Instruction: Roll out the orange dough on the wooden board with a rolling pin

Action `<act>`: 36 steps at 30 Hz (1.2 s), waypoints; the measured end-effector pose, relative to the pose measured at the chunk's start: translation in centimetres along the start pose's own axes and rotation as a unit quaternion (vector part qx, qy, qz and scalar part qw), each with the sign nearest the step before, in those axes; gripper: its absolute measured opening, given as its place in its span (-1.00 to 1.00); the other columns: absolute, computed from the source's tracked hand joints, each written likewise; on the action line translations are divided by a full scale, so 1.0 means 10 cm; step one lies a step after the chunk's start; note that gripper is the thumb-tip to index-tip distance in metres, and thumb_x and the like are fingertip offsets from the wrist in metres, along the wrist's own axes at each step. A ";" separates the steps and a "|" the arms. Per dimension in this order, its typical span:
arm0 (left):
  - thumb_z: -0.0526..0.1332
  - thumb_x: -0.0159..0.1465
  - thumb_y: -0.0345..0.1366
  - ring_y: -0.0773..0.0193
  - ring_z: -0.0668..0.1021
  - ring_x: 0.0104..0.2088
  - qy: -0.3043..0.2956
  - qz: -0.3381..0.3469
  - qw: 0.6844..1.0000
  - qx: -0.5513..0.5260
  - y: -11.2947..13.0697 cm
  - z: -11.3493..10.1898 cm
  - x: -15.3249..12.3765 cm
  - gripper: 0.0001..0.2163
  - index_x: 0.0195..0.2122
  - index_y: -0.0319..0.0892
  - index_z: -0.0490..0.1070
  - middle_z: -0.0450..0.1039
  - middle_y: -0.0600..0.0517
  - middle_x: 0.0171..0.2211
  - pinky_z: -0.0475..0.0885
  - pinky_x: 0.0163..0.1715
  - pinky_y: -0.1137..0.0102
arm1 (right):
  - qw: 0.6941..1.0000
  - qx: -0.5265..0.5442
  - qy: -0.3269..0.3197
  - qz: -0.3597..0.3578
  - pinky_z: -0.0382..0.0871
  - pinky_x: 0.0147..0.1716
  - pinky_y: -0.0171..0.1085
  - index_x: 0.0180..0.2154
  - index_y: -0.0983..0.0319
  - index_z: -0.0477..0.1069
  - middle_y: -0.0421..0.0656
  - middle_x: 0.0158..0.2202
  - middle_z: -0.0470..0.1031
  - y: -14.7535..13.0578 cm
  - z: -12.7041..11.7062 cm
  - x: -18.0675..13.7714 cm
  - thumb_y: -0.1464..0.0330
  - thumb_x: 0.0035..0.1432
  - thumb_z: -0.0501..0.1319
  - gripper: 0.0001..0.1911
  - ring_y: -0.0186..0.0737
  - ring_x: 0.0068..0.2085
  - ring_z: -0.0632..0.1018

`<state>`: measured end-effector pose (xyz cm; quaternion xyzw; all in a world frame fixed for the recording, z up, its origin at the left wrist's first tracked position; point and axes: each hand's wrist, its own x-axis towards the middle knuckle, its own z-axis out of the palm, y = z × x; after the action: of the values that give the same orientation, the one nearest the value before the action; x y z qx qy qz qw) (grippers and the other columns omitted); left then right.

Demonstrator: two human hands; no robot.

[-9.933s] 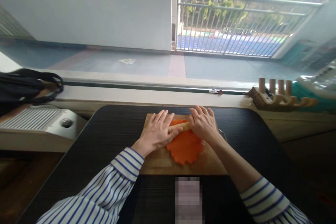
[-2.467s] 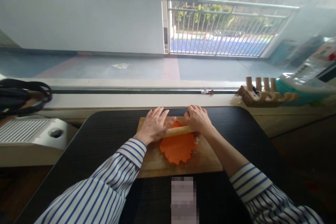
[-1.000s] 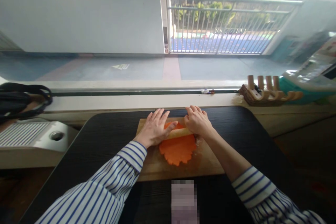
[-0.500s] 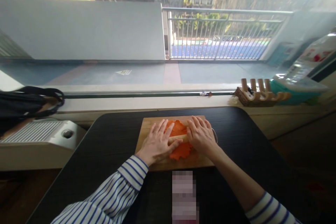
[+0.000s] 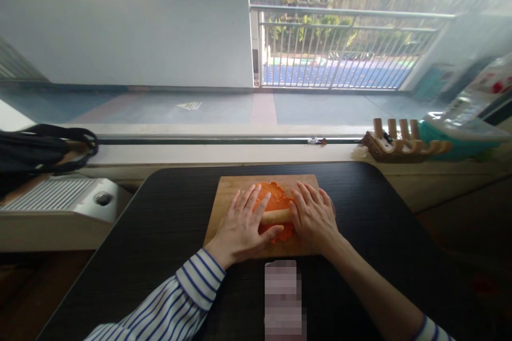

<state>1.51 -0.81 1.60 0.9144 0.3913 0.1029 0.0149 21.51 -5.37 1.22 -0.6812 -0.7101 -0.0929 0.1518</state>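
Observation:
A flat sheet of orange dough (image 5: 273, 198) lies on a wooden board (image 5: 225, 194) on the black table (image 5: 168, 224). A pale wooden rolling pin (image 5: 276, 217) rests across the near part of the dough. My left hand (image 5: 242, 226) lies flat on the pin's left end, fingers stretched out and spread. My right hand (image 5: 314, 218) presses flat on the pin's right end, fingers extended too. Both hands hide the pin's ends and part of the dough.
A white ridged appliance (image 5: 52, 205) and a black bag (image 5: 36, 149) sit at the left. A wooden peg rack (image 5: 400, 141) and a teal object (image 5: 460, 144) stand on the window sill at the right. A blurred patch (image 5: 284, 298) lies near the table's front.
Both hands have drawn the rolling pin toward me, from the dough's far part to its near edge. More orange dough shows beyond the pin.

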 end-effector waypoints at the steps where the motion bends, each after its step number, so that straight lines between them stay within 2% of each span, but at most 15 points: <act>1: -0.10 0.25 0.24 -0.05 0.08 0.31 -0.008 -0.006 1.000 -0.003 -0.02 -0.01 0.05 -0.24 0.28 -0.25 0.12 0.06 -0.22 0.31 -0.05 0.27 -0.01 | 1.000 -0.002 -0.004 0.003 -0.02 0.18 0.00 0.07 0.23 0.35 -0.01 0.20 0.31 0.01 0.01 0.06 0.28 0.34 -0.09 -0.60 -0.05 0.20 0.28; 7: -0.16 0.28 0.22 -0.01 0.07 0.32 -0.054 -0.039 0.998 -0.016 -0.19 -0.01 0.33 -0.26 0.29 -0.25 0.08 0.03 -0.23 0.32 -0.01 0.26 0.01 | 0.999 -0.010 -0.045 0.015 -0.01 0.18 -0.01 0.10 0.20 0.33 0.00 0.22 0.28 0.05 0.08 0.42 0.29 0.33 -0.11 -0.58 -0.06 0.21 0.27; 15: -0.23 0.27 0.24 0.04 0.01 0.34 -0.095 -0.083 0.989 -0.075 -0.38 0.01 0.55 -0.25 0.32 -0.19 0.00 -0.03 -0.18 0.34 -0.06 0.27 0.04 | 0.992 0.033 -0.113 0.036 0.08 0.13 -0.01 0.16 0.22 0.23 0.00 0.22 0.26 0.09 0.10 0.74 0.30 0.28 -0.10 -0.55 -0.07 0.22 0.24; 23: -0.25 0.29 0.22 0.02 0.06 0.33 -0.068 -0.092 0.992 -0.059 -0.49 0.05 0.72 -0.25 0.29 -0.26 0.09 0.02 -0.23 0.32 -0.03 0.26 0.05 | 0.990 0.043 -0.123 0.055 0.22 0.00 -0.04 -0.01 0.20 0.32 0.00 0.03 0.42 0.11 0.14 0.99 0.34 0.24 -0.07 -0.66 -0.05 0.08 0.36; 28: -0.23 0.28 0.22 0.02 0.06 0.33 -0.082 -0.086 0.991 -0.058 -0.40 0.02 0.61 -0.26 0.29 -0.22 0.08 0.03 -0.21 0.32 -0.04 0.26 0.04 | 0.995 0.031 -0.087 0.034 0.17 0.04 -0.05 0.06 0.20 0.30 0.00 0.11 0.38 0.10 0.13 0.82 0.33 0.26 -0.06 -0.62 -0.05 0.11 0.35; 31: -0.20 0.29 0.22 0.00 0.09 0.32 -0.071 -0.065 0.994 -0.045 -0.27 -0.01 0.46 -0.27 0.28 -0.23 0.11 0.06 -0.23 0.31 -0.01 0.26 0.02 | 0.999 0.012 -0.040 0.016 0.08 0.10 -0.05 0.08 0.22 0.32 0.00 0.15 0.36 0.08 0.12 0.59 0.35 0.28 -0.07 -0.61 -0.06 0.15 0.32; 36: -0.14 0.30 0.18 -0.03 0.11 0.31 -0.047 -0.031 0.998 -0.021 -0.07 -0.04 0.18 -0.30 0.25 -0.28 0.17 0.10 -0.25 0.29 0.00 0.26 0.01 | 1.000 0.011 0.010 -0.003 -0.02 0.16 -0.06 -0.01 0.22 0.39 -0.02 0.14 0.38 0.03 0.07 0.18 0.33 0.31 -0.07 -0.65 -0.09 0.16 0.33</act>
<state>2.13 0.89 2.22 0.9052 0.4158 0.0678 0.0555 21.68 -3.47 1.18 -0.6761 -0.7119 -0.0921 0.1662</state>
